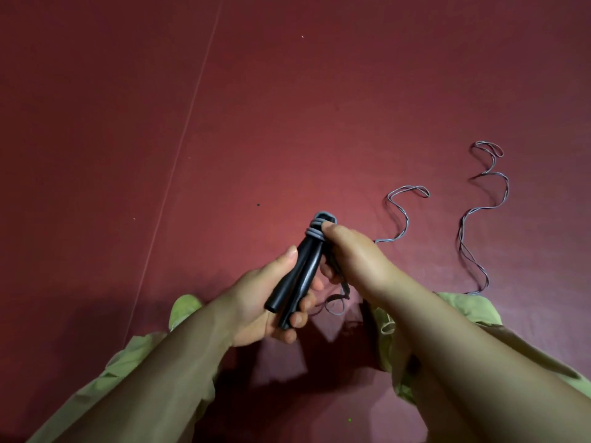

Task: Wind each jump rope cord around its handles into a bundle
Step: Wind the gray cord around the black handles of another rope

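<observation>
Two black jump rope handles lie side by side in my left hand, which grips their lower ends. A few turns of grey cord wrap their top end. My right hand is beside the handles' upper part, fingers curled around the cord there. The doubled loose cord runs from under my right hand in waves across the floor to the right. A second doubled grey cord snakes further right; its handles are hidden.
The floor is dark red matting with a pale seam running diagonally at the left. My legs in light green trousers and a green shoe are below my hands.
</observation>
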